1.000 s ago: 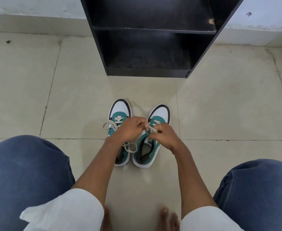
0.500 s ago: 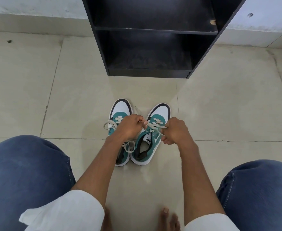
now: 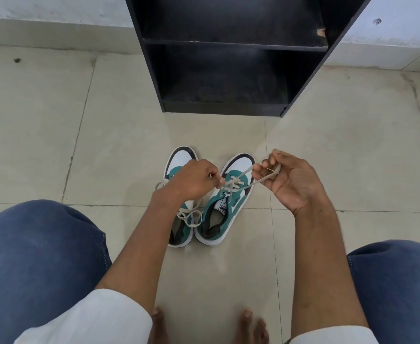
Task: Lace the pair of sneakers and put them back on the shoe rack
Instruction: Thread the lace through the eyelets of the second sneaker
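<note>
Two teal, white and black sneakers stand side by side on the floor, toes toward the black shoe rack [image 3: 228, 105]. The left sneaker [image 3: 181, 160] is partly hidden under my left hand [image 3: 194, 180]; its loose lace ends lie over its opening. My left hand pinches the beige lace [image 3: 261, 181] at the eyelets of the right sneaker [image 3: 225, 212]. My right hand [image 3: 291, 180] is raised to the right of that sneaker, fingers closed on the lace, which runs taut from the eyelets to it.
The rack's two visible shelves hold nothing; it stands against a white wall on beige tile floor [image 3: 104, 145]. My knees in blue jeans [image 3: 35, 256] frame the lower corners, and my bare toes [image 3: 248, 321] show at the bottom edge.
My right hand has moved from above the right sneaker out to the right and up, drawing the lace taut. My left hand has stayed at the eyelets.
</note>
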